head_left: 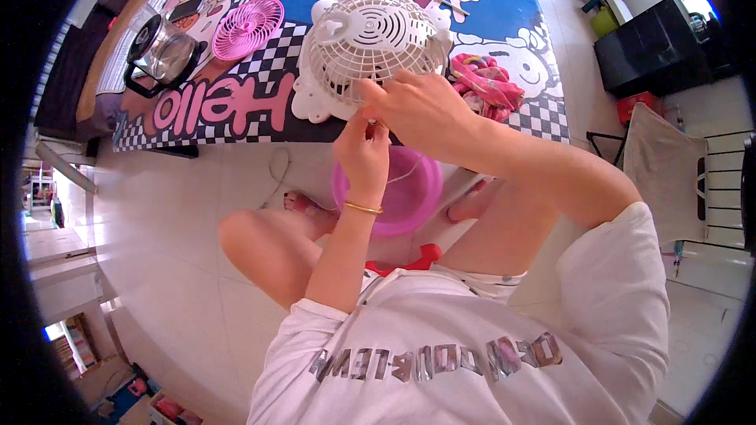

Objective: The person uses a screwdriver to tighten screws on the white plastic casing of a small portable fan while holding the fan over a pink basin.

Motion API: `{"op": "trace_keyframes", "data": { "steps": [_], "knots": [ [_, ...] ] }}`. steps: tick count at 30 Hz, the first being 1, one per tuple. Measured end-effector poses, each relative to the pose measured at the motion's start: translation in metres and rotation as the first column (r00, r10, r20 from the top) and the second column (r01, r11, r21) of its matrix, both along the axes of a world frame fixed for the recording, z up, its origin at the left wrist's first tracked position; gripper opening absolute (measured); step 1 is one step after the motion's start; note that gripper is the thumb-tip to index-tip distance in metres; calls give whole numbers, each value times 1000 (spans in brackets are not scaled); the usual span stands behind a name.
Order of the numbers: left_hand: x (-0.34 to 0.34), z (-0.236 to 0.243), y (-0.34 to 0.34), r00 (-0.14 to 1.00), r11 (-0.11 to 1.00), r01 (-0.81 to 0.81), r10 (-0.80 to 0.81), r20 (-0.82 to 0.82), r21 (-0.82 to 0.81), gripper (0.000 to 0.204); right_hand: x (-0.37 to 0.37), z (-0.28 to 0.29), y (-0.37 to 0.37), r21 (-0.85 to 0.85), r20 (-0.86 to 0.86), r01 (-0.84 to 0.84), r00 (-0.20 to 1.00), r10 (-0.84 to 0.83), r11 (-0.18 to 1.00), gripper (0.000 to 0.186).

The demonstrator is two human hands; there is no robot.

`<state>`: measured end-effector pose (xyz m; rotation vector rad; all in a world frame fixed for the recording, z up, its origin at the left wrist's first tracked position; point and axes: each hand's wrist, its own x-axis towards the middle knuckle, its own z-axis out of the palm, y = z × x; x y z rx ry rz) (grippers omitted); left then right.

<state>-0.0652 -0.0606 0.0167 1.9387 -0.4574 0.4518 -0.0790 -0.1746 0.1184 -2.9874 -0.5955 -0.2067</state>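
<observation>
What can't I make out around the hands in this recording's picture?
Head view:
- Whether the left hand pinches anything: too small, fingers in the way.
- Near right edge of the white fan cage: hidden behind the right hand.
- Part of the pink basin's left side: covered by the left wrist.

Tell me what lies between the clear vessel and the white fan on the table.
The pink round grille lies between the clear vessel and the white fan, as the head view shows.
</observation>
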Motion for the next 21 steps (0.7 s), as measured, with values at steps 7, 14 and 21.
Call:
{"op": "trace_keyframes", "data": {
  "steps": [7,14,21],
  "knots": [
    [34,14,29,872,902,432,-425,-243,-28,19,29,-6,-22,-23,-140,-395,911,389,918,32],
    [46,12,37,749,793,593,-607,-267,-140,7,37,-4,-26,-27,-117,-545,834,539,838,37],
    [23,4,15,876,917,318,-381,-297,-241,12,6,6,-12,22,-153,-93,984,95,995,33]
  ]
}}
